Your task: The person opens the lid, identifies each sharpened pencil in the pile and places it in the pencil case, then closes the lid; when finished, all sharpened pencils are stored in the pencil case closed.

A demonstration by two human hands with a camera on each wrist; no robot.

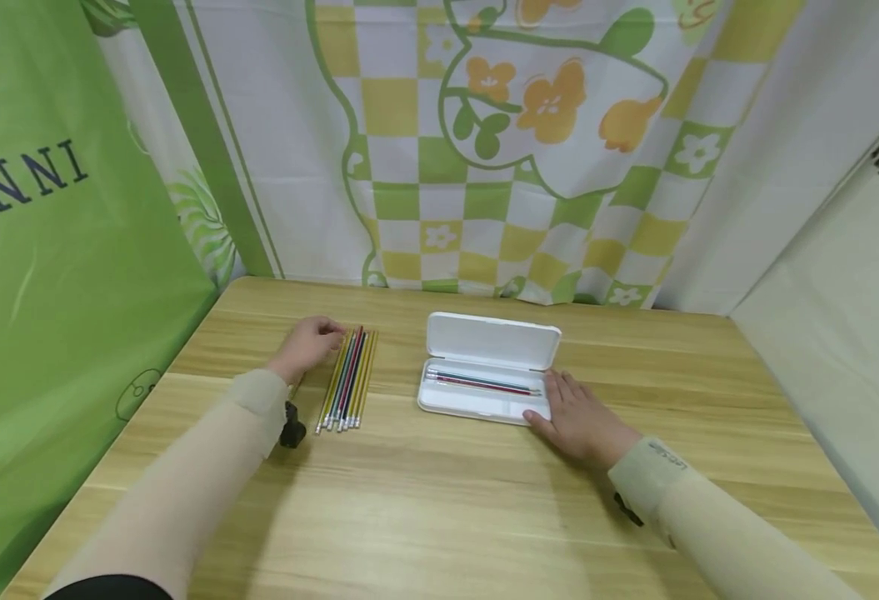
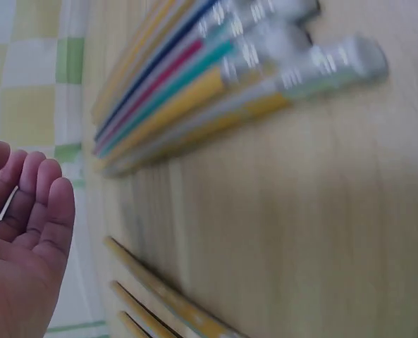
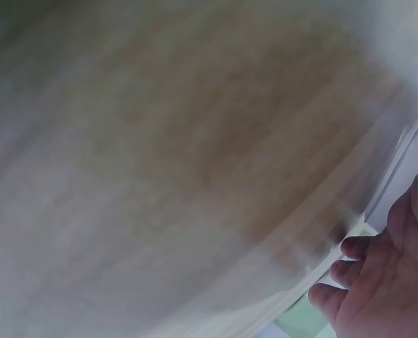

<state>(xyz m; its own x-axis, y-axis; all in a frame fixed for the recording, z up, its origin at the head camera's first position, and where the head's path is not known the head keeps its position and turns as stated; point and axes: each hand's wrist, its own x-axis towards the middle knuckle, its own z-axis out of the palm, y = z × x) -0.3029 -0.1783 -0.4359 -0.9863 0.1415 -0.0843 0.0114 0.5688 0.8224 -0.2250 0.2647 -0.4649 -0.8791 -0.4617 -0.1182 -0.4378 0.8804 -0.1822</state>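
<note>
Two hands at a wooden table: the left at a row of pencils, the right against a pencil case.
Sleeves and the table's near edge run out of frame, with open wood ahead of the case. The eraser-tipped pencils lie side by side; three yellow pencils, mostly hidden by the left sleeve, are cut off in the left wrist view. The left hand, fingers loosely curved, is by their far ends; contact is unclear. The right hand, fingers extended, touches the open white case's right end, two pencils inside. Beyond the far edge hangs a checked curtain.
</note>
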